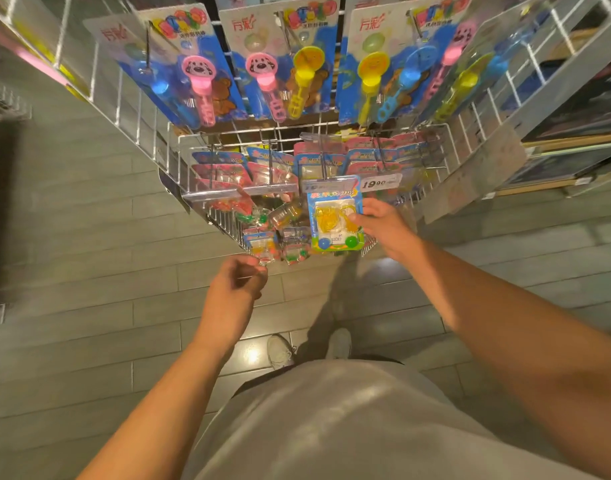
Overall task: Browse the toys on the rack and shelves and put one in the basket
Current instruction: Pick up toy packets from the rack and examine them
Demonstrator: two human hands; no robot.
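White wire rack carries hanging toy packs.

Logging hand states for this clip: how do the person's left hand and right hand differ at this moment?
The right hand pinches the edge of a blister pack with a yellow toy; the left hand holds nothing, fingers loosely curled. The right hand reaches up to the wire rack under the price tag; the left hand hangs lower, just short of the rack's front edge. Both are bare and extended toward the rack.
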